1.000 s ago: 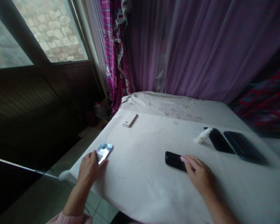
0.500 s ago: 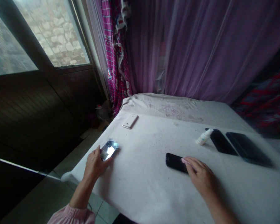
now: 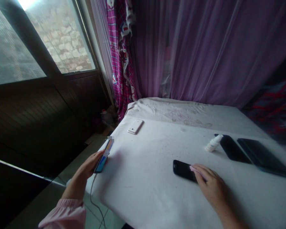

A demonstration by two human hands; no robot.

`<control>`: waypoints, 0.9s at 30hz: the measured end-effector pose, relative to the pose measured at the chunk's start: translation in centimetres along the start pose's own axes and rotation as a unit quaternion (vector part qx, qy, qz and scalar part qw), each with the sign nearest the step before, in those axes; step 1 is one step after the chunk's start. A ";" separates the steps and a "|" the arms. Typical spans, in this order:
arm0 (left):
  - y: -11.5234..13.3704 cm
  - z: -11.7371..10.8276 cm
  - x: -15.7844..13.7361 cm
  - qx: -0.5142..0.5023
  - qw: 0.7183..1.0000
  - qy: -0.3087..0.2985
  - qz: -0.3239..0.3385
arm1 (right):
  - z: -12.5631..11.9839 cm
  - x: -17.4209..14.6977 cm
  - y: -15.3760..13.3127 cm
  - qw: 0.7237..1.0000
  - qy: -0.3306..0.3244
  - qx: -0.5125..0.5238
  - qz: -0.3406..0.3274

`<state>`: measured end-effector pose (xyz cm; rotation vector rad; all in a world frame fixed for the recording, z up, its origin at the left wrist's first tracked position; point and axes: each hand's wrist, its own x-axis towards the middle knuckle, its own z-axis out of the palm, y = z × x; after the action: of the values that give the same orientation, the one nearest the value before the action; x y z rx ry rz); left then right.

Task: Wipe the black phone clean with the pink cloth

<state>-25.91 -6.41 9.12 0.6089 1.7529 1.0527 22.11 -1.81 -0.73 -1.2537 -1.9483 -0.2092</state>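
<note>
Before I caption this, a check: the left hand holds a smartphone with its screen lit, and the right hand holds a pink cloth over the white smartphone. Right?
Wrong phone: in the head view, the right hand holds the pink cloth over a black smartphone. The rest is right.

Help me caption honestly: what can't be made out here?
Head view:
Pink cloth: mostly hidden by right hand.
Phone beneath: right end covered by that hand.
Print on white bottle: too small, blurred.
Lit phone in left hand: top pixelated.
Cable: far end cut off by bottom edge.
</note>
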 end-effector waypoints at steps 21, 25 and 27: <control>-0.5 -0.4 0.1 0.059 0.996 -0.020 0.060 | 0.6 -0.7 0.6 0.999 -0.019 0.018 0.036; -0.7 1.0 1.1 0.346 0.915 0.112 0.173 | 0.9 -1.0 0.8 0.999 -0.024 0.018 0.040; -1.3 2.1 1.4 0.454 0.855 0.130 0.216 | 1.1 -1.0 0.9 0.999 -0.018 0.016 0.029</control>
<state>-24.48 -5.10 7.00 1.5613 2.4058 0.5278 22.48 -1.49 -2.35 -1.2989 -1.9343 -0.1260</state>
